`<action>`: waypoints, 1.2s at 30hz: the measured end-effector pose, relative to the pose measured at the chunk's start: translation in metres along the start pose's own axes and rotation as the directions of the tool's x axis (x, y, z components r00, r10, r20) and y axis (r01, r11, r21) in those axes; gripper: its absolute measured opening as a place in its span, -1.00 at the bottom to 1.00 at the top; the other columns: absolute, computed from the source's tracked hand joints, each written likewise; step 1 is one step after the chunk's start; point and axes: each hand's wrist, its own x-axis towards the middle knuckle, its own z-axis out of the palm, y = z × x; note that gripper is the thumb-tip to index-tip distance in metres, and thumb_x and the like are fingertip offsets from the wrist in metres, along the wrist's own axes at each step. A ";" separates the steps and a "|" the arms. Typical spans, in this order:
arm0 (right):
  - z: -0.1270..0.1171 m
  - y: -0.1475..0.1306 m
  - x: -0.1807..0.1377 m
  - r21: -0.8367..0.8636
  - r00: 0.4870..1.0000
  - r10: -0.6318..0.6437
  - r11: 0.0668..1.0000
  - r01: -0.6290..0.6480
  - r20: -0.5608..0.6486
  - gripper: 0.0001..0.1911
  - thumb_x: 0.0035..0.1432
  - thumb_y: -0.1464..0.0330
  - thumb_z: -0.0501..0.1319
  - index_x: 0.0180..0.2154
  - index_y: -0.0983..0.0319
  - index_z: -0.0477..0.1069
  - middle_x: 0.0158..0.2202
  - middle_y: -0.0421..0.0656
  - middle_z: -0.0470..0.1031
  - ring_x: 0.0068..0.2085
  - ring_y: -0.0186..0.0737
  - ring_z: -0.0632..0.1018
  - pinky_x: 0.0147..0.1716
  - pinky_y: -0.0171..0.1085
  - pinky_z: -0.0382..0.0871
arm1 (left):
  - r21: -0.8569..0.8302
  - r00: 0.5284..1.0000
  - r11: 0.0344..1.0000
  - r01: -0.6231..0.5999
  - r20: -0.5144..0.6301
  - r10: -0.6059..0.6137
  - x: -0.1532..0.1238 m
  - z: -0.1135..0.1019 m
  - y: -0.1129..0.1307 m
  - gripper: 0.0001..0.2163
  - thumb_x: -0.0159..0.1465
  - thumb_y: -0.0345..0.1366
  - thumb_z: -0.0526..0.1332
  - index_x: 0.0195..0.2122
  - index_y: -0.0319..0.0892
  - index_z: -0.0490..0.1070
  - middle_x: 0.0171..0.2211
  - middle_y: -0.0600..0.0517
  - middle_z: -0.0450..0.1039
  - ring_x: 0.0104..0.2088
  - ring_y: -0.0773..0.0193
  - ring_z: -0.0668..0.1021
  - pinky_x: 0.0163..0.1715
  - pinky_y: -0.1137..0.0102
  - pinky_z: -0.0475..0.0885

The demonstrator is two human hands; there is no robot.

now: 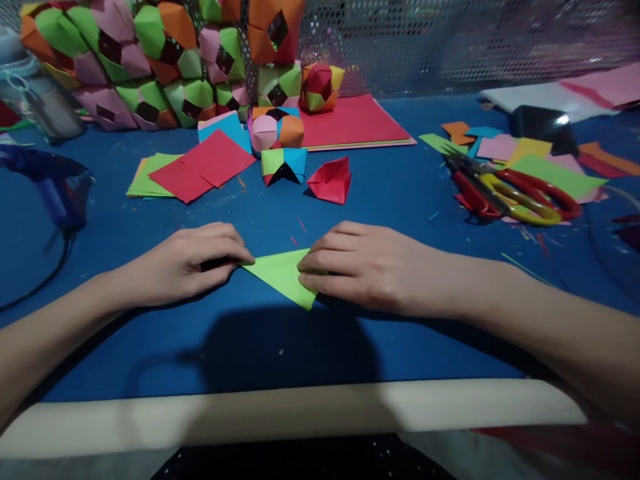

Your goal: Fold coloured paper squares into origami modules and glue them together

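Observation:
A light green paper [280, 272], folded into a triangle, lies on the blue table with one corner pointing toward me. My left hand [193, 263] has its thumb and fingertips closed on the paper's left corner. Over the right part of the paper rests my right hand [367, 267], its fingers together and pressed on it, so that corner is hidden. A folded red paper piece [331, 181] sits just beyond my right hand. Behind it stands a small multicoloured origami unit [283, 166], touching or close to another one [277, 130].
Red and green paper squares [203, 167] lie at the left, near a blue glue gun [60, 193] with its cord. Red- and yellow-handled scissors or pliers [520, 193] lie on paper scraps at the right. Stacked origami balls [165, 40] and red sheets [360, 123] are at the back.

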 end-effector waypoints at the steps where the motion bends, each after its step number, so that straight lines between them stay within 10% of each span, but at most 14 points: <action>1: -0.001 0.000 0.000 0.001 1.000 -0.001 1.000 0.001 0.012 -0.64 0.33 0.46 -0.16 -0.19 0.27 0.41 -0.23 -0.03 0.47 -0.22 -0.20 0.39 -0.27 -0.19 0.18 | 0.003 1.000 1.000 -0.008 0.000 0.008 0.000 0.000 0.000 -0.78 0.26 -0.42 0.05 -0.14 -0.18 0.44 -0.20 -0.05 0.44 -0.19 0.32 0.49 -0.20 0.47 0.38; 36: -0.007 -0.003 0.000 0.056 0.996 0.023 0.998 -0.027 0.084 -0.73 0.30 0.44 -0.06 -0.14 0.28 0.39 -0.20 -0.01 0.44 -0.21 -0.18 0.37 -0.29 -0.20 0.11 | 0.019 1.000 0.999 0.030 -0.005 -0.029 0.003 -0.001 0.001 -0.78 0.25 -0.39 0.06 -0.16 -0.17 0.46 -0.21 -0.04 0.47 -0.22 0.31 0.51 -0.21 0.47 0.40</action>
